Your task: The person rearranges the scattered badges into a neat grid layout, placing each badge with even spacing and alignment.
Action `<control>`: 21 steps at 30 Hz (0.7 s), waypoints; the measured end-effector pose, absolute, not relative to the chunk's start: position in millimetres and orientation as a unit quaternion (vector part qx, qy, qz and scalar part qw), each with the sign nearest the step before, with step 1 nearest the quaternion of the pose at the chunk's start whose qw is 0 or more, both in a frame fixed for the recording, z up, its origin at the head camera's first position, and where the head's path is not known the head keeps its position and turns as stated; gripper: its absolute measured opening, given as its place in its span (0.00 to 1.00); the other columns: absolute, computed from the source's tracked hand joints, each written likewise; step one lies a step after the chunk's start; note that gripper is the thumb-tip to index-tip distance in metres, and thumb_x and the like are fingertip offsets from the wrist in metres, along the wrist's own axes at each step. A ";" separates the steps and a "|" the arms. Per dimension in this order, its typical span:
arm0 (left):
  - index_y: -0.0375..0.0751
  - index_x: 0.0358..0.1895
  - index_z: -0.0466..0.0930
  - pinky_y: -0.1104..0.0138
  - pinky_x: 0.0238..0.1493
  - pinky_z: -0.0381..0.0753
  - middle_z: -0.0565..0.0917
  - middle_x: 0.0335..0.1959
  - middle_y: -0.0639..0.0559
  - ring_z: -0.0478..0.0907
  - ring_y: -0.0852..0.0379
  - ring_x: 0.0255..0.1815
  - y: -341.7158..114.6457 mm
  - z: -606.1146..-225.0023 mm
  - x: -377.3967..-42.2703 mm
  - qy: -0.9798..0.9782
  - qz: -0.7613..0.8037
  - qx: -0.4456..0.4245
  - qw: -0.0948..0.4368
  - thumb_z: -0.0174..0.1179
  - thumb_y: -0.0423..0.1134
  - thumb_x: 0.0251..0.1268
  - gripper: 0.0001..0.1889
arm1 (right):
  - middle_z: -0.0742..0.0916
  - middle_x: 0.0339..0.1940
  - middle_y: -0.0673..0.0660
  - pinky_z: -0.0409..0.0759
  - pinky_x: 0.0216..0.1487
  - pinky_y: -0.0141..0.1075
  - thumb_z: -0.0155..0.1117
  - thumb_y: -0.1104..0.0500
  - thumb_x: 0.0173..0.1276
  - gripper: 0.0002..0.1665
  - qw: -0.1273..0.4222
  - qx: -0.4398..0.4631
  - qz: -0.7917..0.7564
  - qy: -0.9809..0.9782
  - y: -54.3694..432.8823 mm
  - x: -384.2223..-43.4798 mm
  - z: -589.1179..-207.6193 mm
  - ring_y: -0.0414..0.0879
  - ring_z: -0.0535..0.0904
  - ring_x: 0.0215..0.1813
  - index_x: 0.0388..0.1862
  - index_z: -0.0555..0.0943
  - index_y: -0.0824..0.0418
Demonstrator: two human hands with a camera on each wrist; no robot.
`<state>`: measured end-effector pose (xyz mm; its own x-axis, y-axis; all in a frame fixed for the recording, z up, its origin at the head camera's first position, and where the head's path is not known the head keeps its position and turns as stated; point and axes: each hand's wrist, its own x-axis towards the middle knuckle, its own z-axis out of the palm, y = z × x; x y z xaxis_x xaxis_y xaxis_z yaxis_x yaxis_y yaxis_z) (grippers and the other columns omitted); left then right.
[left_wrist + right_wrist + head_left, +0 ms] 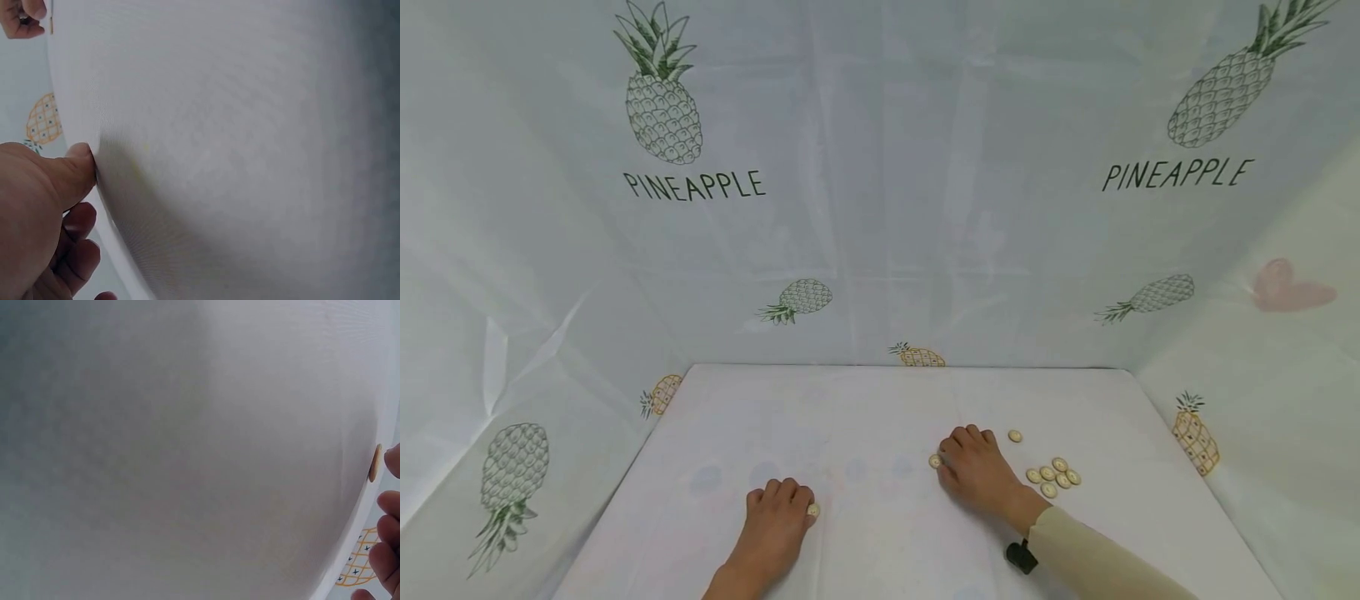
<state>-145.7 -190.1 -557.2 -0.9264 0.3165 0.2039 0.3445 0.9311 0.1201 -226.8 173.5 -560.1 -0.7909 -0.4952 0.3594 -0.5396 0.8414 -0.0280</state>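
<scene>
My left hand [775, 525] is low over the table left of centre, fingers bent. A small round wooden disc [813, 509] shows face up right at its thumb and forefinger; in the left wrist view the thumb [78, 165] comes down at the table surface and the disc is hidden, so I cannot tell whether it is pinched. Farther right, my right hand [977, 471] hovers with bent fingers. Another wooden disc [935, 461] lies just left of it. In the right wrist view this disc [375, 463] is seen nearly edge-on, slightly apart from the thumb tip [394, 460].
Several matching discs [1048, 473] lie grouped right of my right hand, and a single disc [1015, 436] sits behind them. A small black object [1021, 557] hangs at the right wrist. The white table [880, 400] is surrounded by pineapple-printed sheeting [880, 208].
</scene>
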 end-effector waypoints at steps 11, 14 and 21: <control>0.50 0.41 0.77 0.50 0.47 0.70 0.74 0.39 0.57 0.68 0.55 0.41 -188.7 -558.4 -146.1 -0.979 -0.069 -0.167 0.095 0.72 0.46 0.67 0.12 | 0.81 0.42 0.51 0.72 0.52 0.50 0.71 0.51 0.70 0.12 0.155 0.273 0.061 -0.947 173.6 -226.0 -557.2 0.49 0.72 0.46 0.44 0.82 0.56; 0.49 0.42 0.77 0.50 0.47 0.70 0.74 0.39 0.57 0.68 0.55 0.41 -188.1 -558.2 -145.7 -0.979 -0.070 -0.164 0.096 0.73 0.46 0.66 0.13 | 0.81 0.41 0.51 0.71 0.51 0.49 0.72 0.49 0.70 0.13 0.163 0.277 0.057 -0.945 172.5 -227.5 -558.6 0.48 0.71 0.44 0.43 0.82 0.56; 0.49 0.41 0.77 0.51 0.47 0.69 0.73 0.38 0.57 0.67 0.55 0.42 -187.6 -558.3 -144.4 -0.980 -0.077 -0.158 0.089 0.73 0.45 0.65 0.13 | 0.80 0.37 0.49 0.72 0.49 0.47 0.74 0.47 0.71 0.14 0.158 0.270 0.045 -0.949 167.8 -232.4 -560.2 0.46 0.71 0.41 0.39 0.82 0.55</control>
